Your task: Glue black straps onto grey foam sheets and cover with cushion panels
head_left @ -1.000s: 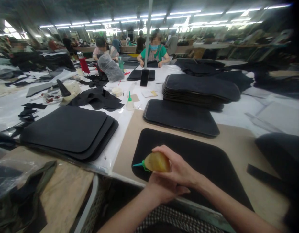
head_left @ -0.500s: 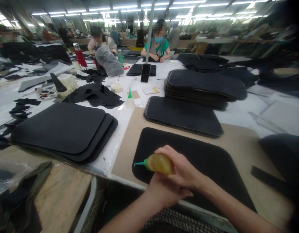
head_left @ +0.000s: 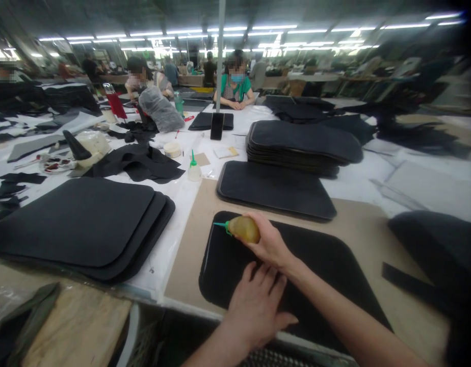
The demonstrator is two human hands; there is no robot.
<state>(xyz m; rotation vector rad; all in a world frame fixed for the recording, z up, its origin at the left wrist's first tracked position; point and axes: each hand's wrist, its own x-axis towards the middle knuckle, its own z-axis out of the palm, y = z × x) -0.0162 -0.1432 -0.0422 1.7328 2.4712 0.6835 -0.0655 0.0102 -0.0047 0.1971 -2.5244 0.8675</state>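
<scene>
My right hand (head_left: pixel 268 239) is wrapped round a squeeze bottle (head_left: pixel 243 229) of yellowish-brown liquid. Its green nozzle points left, at the upper left corner of a black rounded panel (head_left: pixel 315 265). A thin shiny line runs along the panel's left edge. Below the bottle, my left hand (head_left: pixel 256 298) lies on the panel with fingers spread and nothing in them. The panel rests on a tan board (head_left: pixel 185 255) at the table's front edge.
Behind the panel are a low stack of black panels (head_left: pixel 276 188) and a taller one (head_left: pixel 304 142). More black panels (head_left: pixel 78 219) lie left. A second green-tipped bottle (head_left: pixel 194 171) and a phone (head_left: pixel 216 126) stand further back. People sit across the table.
My right hand has moved the bottle up along the panel's left edge, where a shiny line now shows. My left hand has come away from beneath it and spread on the panel. The view has shifted.
</scene>
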